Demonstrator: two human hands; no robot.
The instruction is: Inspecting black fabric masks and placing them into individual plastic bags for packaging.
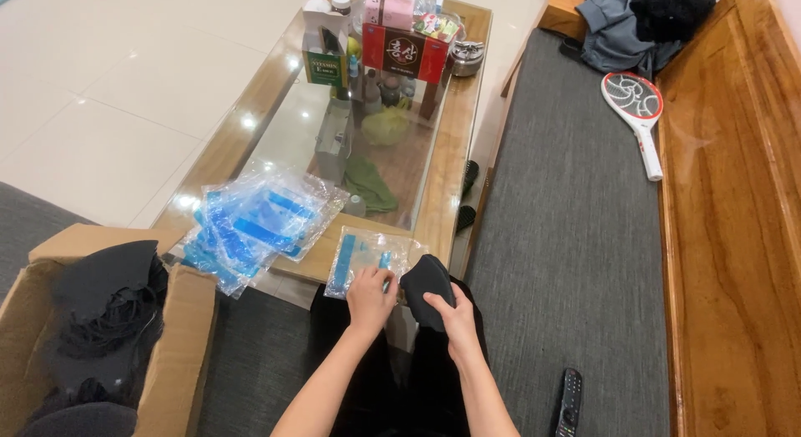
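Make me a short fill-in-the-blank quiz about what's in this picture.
1. The right hand grips a folded ____ cloth.
2. The left hand rests on a clear plastic ____.
3. The cardboard box stands on the person's ____ side.
4. A remote control lies on the grey ____.

Missing words: black; bag; left; cushion

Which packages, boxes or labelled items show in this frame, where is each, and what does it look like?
Clear plastic bag: table's near edge, blue strips, under left hand.
Stack of clear bags: table's near left corner, blue.
Red box: far end, dark panel.
Green-and-white carton: far left.
Pink box: atop the red one.
Cardboard box: lower left, holding black fabric.
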